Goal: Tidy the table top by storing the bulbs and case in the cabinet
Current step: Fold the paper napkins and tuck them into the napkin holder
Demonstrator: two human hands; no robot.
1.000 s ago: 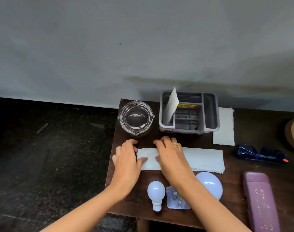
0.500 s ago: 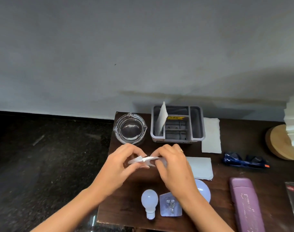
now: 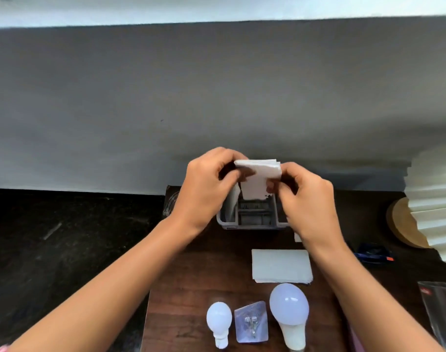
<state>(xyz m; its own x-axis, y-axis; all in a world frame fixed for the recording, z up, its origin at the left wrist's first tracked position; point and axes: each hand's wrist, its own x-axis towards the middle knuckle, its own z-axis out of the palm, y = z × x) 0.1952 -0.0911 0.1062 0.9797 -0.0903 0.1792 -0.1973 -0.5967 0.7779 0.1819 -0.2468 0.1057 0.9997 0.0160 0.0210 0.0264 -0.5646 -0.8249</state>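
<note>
Both bulbs (image 3: 219,323) (image 3: 289,315) lie unstored on the table (image 3: 191,288); left hand (image 3: 206,189) and right hand (image 3: 305,199) pinch folded paper (image 3: 260,179), seemingly over the organiser (image 3: 252,219).

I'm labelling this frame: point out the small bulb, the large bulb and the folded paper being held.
small bulb (image 3: 219,316): head view, middle of its globe.
large bulb (image 3: 288,308): head view, middle of its globe.
folded paper (image 3: 255,185): head view, its flat white face.
</note>
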